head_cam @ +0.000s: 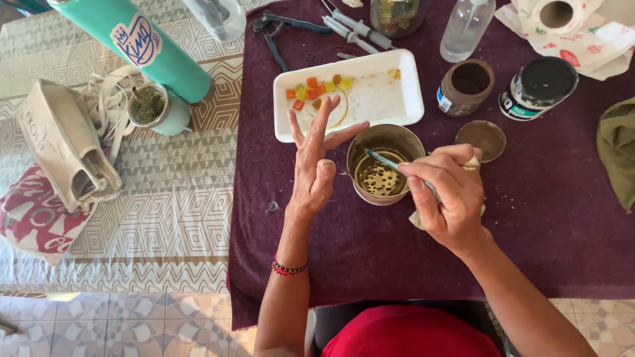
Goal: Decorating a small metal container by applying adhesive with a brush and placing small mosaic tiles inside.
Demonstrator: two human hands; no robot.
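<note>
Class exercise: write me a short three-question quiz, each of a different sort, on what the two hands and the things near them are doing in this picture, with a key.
1. True or false: the right hand dips a thin brush into the metal cup.
2. The left hand is: A) closed on the cup, B) open with fingers spread beside the cup, C) flat on the cloth.
3. Fill in: the small coloured cubes lie on a white ____.

Key: 1 true; 2 B; 3 tray.
</note>
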